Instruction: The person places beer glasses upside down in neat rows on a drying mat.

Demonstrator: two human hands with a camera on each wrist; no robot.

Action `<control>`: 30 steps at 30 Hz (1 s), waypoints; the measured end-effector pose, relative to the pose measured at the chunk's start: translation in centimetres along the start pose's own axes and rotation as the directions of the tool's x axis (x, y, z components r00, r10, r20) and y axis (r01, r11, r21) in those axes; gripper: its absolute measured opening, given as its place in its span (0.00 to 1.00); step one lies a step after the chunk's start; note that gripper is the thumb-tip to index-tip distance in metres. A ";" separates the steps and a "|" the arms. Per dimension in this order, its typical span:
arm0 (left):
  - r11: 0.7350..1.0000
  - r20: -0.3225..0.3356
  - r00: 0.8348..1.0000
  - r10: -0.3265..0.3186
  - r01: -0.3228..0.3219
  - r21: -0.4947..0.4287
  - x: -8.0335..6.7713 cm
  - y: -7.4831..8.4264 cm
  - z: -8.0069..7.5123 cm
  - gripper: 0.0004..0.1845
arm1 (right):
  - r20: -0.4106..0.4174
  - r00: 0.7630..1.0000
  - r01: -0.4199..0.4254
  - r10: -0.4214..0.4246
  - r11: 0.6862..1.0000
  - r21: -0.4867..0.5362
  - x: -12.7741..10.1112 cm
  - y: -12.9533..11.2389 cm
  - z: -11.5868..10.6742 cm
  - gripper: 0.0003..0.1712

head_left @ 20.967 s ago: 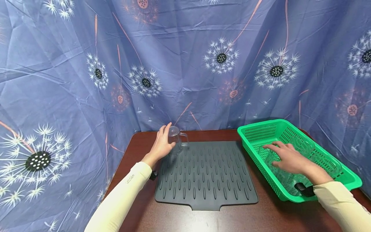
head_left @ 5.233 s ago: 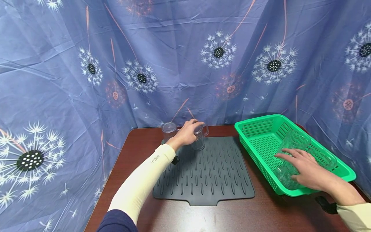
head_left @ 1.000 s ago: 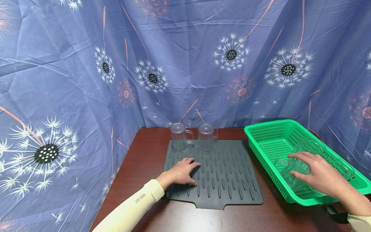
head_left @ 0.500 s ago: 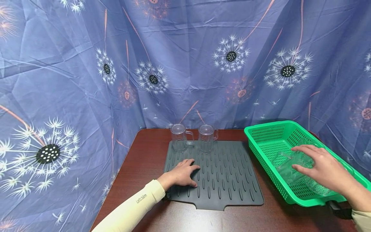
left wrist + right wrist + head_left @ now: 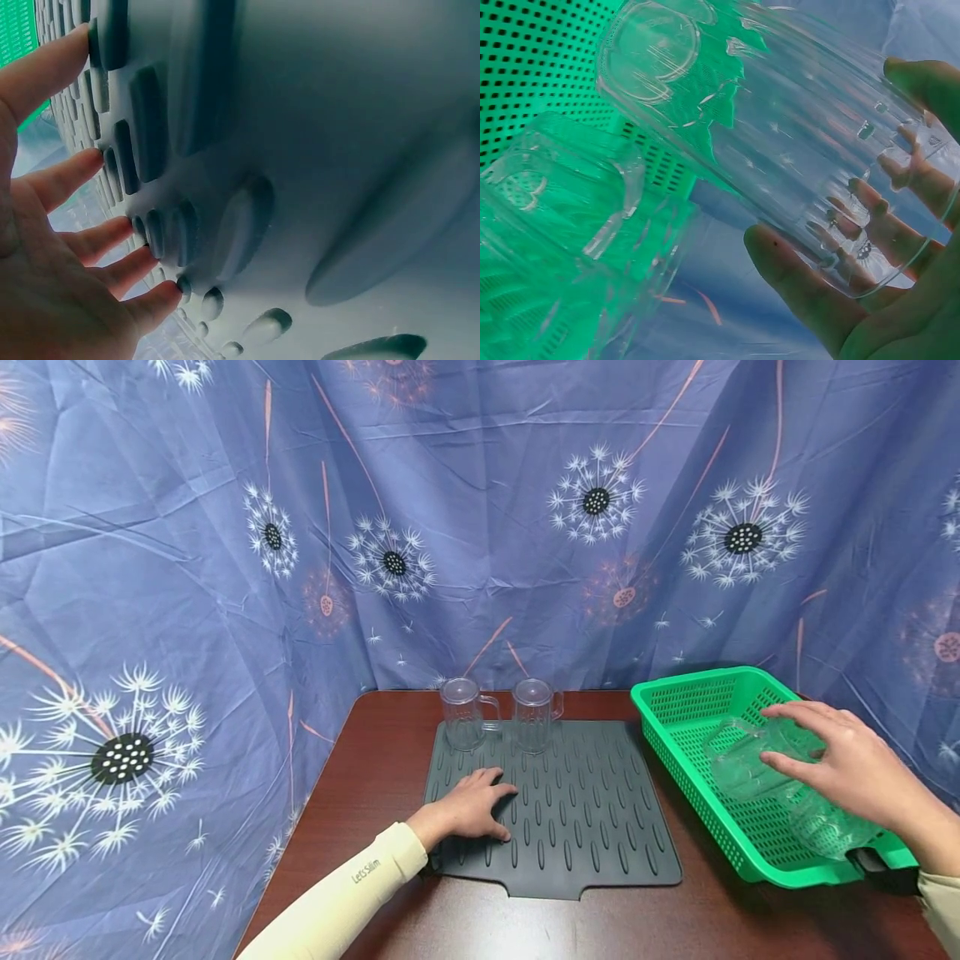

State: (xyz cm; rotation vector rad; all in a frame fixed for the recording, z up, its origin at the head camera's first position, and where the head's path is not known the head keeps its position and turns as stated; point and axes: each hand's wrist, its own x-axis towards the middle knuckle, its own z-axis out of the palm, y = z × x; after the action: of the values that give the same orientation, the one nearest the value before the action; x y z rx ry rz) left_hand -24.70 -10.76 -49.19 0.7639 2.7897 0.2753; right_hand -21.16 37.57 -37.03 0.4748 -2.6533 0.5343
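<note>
The right hand [image 5: 855, 768] curls its fingers [image 5: 795, 281] around a clear ribbed mug [image 5: 742, 764], held above the green basket [image 5: 675, 693], long axis tilted, base pointing left and away. Two more mugs [image 5: 825, 822] lie in the basket; two upturned mugs [image 5: 462, 714] stand on the grey mat [image 5: 585, 827]. The left hand [image 5: 468, 810] rests flat, fingers spread, on the mat.

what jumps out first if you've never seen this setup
The bright green basket at the right edge of the table catches the eye first, with the right hand gripping a clear ribbed mug tilted above it and more clear mugs lying inside. Next come two clear mugs standing side by side at the far edge of the dark ribbed mat, where the left hand rests flat. Behind everything hangs a blue dandelion-print cloth.
</note>
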 end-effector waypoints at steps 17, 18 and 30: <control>1.000 0.008 1.000 0.000 0.000 0.008 0.0 0.0 -0.1 0.39 | -0.087 0.995 -0.036 0.040 0.998 0.051 1.7 -1.5 -0.5 0.33; 1.000 0.007 1.000 0.001 -0.001 0.010 0.0 0.0 -0.1 0.39 | -0.099 0.994 -0.038 0.044 0.997 0.064 1.8 -1.6 -0.4 0.33; 1.000 0.024 1.000 0.001 -0.001 0.024 0.1 -0.1 -0.1 0.40 | -0.229 0.970 -0.022 0.082 0.967 0.254 2.6 -3.2 1.3 0.32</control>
State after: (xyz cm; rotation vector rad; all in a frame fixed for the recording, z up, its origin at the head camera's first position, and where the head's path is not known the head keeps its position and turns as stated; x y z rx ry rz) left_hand -24.87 -10.80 -49.14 0.7690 2.7746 0.2317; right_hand -22.53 33.61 -36.06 0.3845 -2.3848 0.8908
